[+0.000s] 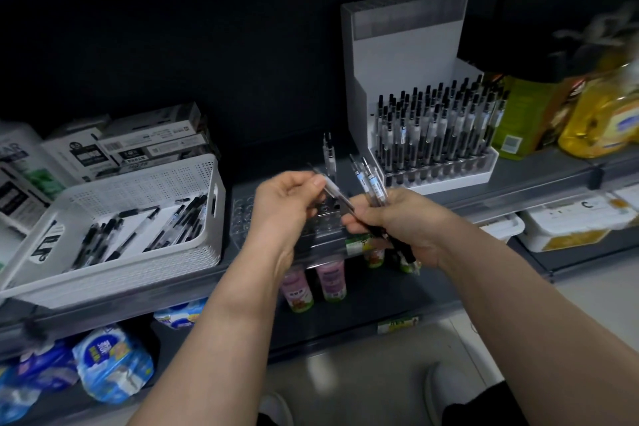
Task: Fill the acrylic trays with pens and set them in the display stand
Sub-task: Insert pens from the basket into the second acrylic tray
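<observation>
Clear acrylic tray with round holes: flat on the grey shelf, left of the stand, mostly unfilled.
Upright clear-barrelled black-capped pens: one or two, standing at the tray's back.
White display stand with tall back panel: upright; front tier packed with rows of pens.
Single pen: slanted, pinched by the left hand.
Pen bundle: fanned upward from the right hand.
Loose pens: lying in the white perforated basket.
</observation>
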